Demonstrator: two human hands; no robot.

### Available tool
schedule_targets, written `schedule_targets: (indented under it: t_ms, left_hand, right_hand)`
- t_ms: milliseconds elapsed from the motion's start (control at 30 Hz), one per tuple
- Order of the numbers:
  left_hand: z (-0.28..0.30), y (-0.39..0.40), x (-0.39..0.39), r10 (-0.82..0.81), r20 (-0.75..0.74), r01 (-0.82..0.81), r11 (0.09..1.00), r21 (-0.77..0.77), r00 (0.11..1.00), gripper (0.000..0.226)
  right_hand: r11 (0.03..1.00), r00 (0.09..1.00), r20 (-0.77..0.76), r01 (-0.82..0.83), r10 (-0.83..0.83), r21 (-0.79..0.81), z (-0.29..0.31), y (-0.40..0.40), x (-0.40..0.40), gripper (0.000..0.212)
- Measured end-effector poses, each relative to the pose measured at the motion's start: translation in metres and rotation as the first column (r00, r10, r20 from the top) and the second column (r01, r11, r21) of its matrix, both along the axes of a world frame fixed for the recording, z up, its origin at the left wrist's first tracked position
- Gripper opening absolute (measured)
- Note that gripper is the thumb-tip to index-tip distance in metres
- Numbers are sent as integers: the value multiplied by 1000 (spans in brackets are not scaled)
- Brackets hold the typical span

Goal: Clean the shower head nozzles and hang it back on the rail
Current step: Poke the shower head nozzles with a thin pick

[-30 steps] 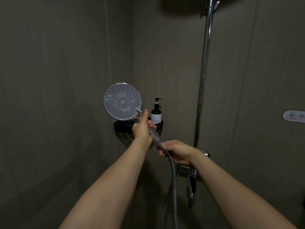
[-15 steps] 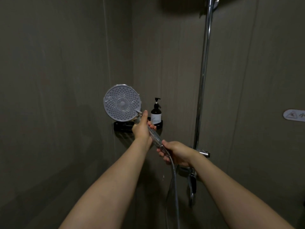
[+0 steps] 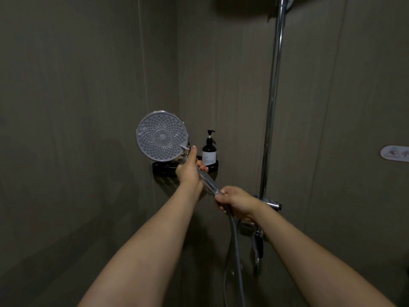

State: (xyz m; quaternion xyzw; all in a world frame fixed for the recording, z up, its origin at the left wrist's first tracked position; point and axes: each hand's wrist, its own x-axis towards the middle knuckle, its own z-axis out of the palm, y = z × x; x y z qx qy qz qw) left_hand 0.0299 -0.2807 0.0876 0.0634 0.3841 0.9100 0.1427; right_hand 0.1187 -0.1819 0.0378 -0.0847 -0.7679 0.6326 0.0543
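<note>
The round grey shower head (image 3: 162, 139) faces me, its nozzle face wet and dotted with small bumps. My left hand (image 3: 190, 169) is wrapped around the upper part of its clear handle, thumb pointing up toward the disc. My right hand (image 3: 235, 201) grips the handle's lower end where the metal hose (image 3: 236, 247) joins and hangs down. The chrome rail (image 3: 273, 96) runs vertically on the wall to the right, apart from the shower head.
A dark pump bottle (image 3: 209, 149) stands on a black corner shelf (image 3: 213, 167) just behind my left hand. The chrome mixer tap (image 3: 257, 235) and its lever sit below my right wrist. A white sign (image 3: 395, 153) is stuck on the right wall.
The shower head dipped slightly and turned a little. My right hand slid down toward the hose joint.
</note>
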Motion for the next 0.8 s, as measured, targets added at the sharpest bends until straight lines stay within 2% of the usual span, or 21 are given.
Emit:
schedule_targets:
  t_ms: [67,100,167,200,367,467,533,600,700,767,800]
  left_hand:
    - [1,0,1,6,-2,-6,1000,7,1000,22]
    - [1,0,2,6,-4,-6,1000,7,1000,22]
    - [1,0,3,4,-8,-4,1000,-1,1000,22]
    - [1,0,4,2,-10,-2,1000,-7,1000,22]
    - [0,1,5,13,-12,-13,1000,-8,1000,21]
    - [0,-1,4,6,-12,-6,1000,-6,1000,22]
    - [-1,-1,4,-2,-16,2,1000,-8,1000,22]
    - [-2,-1,4,0,-21,0,1000,-17,1000,22]
    - [-3,-3,5,13,-14,-13,1000,-5,1000,21]
    - [-3,-4,4,3,-13,-3,1000,-2,1000,21]
    - [-2,-4,4,-2,-15,2,1000,-3,1000,21]
  right_hand:
    - [999,999,-28,34,-33,42,-2,0,0,5]
    - [1000,999,-34,17,-18,-7,-2,0,0,6]
    - [991,999,-16,-42,40,-127,-1,1,3,20]
    - [990,998,-11,-61,61,-130,-1,1,4,24]
    - [998,997,-63,50,-47,42,-4,1,3,8]
    - [1000,997,-77,18,-19,-10,-5,-2,3,6]
    - [998,998,-66,-16,12,-61,-5,-2,4,19]
    - [1000,999,-54,-5,4,-9,-3,-5,6,20]
    - [997,995,-74,69,-66,44,-5,-6,4,9]
    - [999,996,-82,29,-31,-29,-7,-5,2,7]
    - [993,996,-84,-7,-3,-120,-7,-5,1,19]
